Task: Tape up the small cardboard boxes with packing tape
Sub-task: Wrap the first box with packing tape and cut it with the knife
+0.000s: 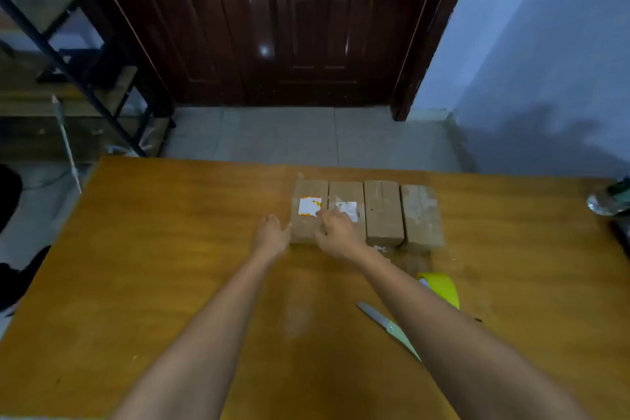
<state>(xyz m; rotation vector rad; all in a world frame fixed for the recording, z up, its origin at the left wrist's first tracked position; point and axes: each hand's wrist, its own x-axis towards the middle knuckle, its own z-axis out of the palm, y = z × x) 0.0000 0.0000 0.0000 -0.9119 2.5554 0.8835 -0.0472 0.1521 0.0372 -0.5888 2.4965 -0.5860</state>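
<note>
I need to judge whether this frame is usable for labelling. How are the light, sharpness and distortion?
Head view: dim, bluish light; glare spot on the door; soft shadow on the right wall. Both hands and the boxes look soft, slightly smeared. Wide-angle bending curves the table edges and shelf frame. The knife and tape roll stay readable.

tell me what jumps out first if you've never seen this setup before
Four small cardboard boxes sit side by side in a row at the far middle of the wooden table, the left two bearing white label patches. The left hand touches the leftmost box's side and the right hand rests on top of it. Nearer, right of the arms, lie a yellow tape roll and a knife.
</note>
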